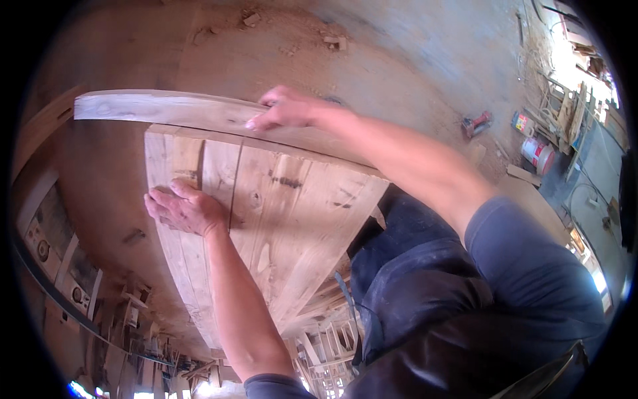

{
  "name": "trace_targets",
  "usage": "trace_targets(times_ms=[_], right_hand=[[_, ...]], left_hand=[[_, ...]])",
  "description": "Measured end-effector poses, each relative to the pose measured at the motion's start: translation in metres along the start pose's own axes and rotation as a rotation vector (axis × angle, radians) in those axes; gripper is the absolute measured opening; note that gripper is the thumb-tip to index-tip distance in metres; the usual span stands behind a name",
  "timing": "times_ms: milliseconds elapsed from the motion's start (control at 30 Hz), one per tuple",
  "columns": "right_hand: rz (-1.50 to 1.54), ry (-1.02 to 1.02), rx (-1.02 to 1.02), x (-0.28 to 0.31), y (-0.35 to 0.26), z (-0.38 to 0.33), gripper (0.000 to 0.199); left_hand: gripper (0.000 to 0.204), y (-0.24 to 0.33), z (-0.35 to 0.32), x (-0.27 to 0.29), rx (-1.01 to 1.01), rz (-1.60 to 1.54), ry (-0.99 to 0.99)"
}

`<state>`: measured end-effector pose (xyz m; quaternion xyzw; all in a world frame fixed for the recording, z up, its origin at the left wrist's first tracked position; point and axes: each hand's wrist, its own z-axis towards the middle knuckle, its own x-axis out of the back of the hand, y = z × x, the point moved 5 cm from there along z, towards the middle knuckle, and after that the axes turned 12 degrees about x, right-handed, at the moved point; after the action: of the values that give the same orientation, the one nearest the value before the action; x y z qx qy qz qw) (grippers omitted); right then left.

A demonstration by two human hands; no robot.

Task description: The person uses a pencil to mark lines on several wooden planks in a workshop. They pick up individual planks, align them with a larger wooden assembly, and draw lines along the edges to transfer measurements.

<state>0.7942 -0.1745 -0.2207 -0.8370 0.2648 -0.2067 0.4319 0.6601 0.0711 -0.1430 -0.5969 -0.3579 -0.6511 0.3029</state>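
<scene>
1. On a dusty workshop floor [412, 60] strewn with sawdust, a person leans over a wooden panel [292, 219] made of several pale boards set edge to edge.
2. Across the panel's far end lies a long grey plank [166, 108], running crosswise and sticking out well past the panel's left edge.
3. Left hand [185, 209] lies flat on the panel near its left side, palm down, fingers stretched and together, gripping nothing.
4. Right hand [287, 108] reaches to the far end and closes over the plank, fingers curled down on its top face and near edge; the thumb is hidden, so how firmly it grips I cannot tell.
5. Both forearms are bare, with blue sleeves above them, and dark dusty trousers [425, 286] show just beside the panel's right corner.
6. Well apart on the floor to the right stand a red power tool [476, 123], a small red tin [523, 122] and a white-and-red bucket [538, 155].
7. Beyond them, offcuts of timber [565, 113] are heaped by a bright doorway.
8. Below the panel, a wooden frame [325, 346] shows between the arms.
</scene>
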Motion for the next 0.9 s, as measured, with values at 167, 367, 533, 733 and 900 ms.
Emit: trace_targets(times_ms=[167,367,533,733,900], right_hand=[[0.460,-0.189,-0.152,0.012,0.028,-0.010,0.049],[0.610,-0.233,-0.392,0.041,0.057,-0.034,0.043],[0.806,-0.173,-0.379,0.049,0.056,-0.064,0.044],[0.920,-0.173,-0.403,0.057,0.046,-0.092,0.046],[1.040,-0.217,-0.409,0.056,0.055,-0.116,0.047]], left_hand=[[0.060,0.000,0.000,0.004,0.022,-0.004,-0.001],[0.061,0.005,-0.006,0.010,0.034,-0.004,-0.001],[0.061,0.001,-0.003,0.005,0.014,0.015,-0.021],[0.060,0.005,-0.001,0.003,-0.136,-0.008,0.029],[0.075,0.149,-0.094,0.056,-0.744,-0.183,-0.433]])
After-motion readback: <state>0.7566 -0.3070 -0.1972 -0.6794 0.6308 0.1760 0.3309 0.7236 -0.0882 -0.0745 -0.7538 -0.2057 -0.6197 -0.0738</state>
